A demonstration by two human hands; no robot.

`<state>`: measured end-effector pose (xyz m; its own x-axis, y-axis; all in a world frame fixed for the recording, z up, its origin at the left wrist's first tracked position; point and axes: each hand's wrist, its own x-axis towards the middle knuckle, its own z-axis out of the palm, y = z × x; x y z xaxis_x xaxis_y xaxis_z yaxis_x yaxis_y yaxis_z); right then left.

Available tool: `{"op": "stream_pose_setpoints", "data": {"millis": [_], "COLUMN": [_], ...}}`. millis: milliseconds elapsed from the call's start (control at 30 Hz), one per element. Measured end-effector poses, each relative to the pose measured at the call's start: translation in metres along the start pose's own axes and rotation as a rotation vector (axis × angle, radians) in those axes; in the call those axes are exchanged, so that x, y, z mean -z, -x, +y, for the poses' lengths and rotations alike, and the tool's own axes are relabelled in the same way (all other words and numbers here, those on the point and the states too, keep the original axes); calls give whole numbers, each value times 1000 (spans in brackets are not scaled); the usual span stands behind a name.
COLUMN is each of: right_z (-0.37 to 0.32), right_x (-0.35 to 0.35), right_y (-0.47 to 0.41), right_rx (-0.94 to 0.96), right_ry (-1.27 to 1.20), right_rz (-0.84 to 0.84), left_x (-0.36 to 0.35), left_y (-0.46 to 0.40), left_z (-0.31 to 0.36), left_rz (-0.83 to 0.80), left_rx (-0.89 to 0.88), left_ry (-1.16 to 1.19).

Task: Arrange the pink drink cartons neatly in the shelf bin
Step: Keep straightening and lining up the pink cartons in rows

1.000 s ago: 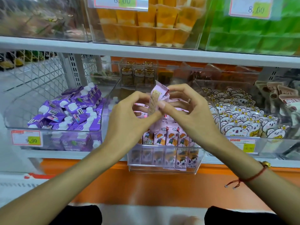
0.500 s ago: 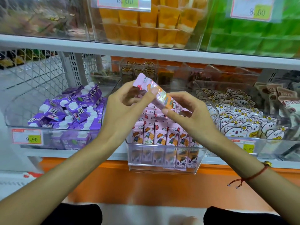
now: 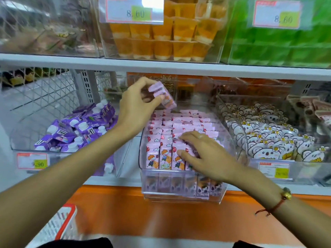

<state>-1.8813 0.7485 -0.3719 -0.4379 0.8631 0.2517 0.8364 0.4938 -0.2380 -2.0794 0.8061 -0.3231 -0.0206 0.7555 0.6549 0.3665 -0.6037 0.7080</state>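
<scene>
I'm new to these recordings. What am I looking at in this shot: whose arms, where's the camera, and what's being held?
No machine here: a person wears a camera on the head, looking down at their own arms. The left hand pinches one pink carton above the clear shelf bin. The right hand rests on the rows of pink cartons standing in that bin, fingers slightly bent. Purple pouches sit in the bin to the left, bear-print packs to the right.
</scene>
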Motion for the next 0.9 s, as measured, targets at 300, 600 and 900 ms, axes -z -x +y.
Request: {"op": "stream_pose_setpoints", "data": {"millis": [300, 600, 900], "right_z": [-2, -8, -7], "right_x": [3, 13, 12], "right_y": [1, 9, 41], "right_rx": [0, 97, 82], "right_ry": [35, 47, 25], "right_rz": [-18, 92, 84], "left_x": [-41, -50, -83], "left_y": [-51, -70, -75], "left_z": [-39, -42, -53], "left_rz": [-202, -468, -614], "left_rx": [47, -41, 79], "left_ry": [-302, -577, -829]}}
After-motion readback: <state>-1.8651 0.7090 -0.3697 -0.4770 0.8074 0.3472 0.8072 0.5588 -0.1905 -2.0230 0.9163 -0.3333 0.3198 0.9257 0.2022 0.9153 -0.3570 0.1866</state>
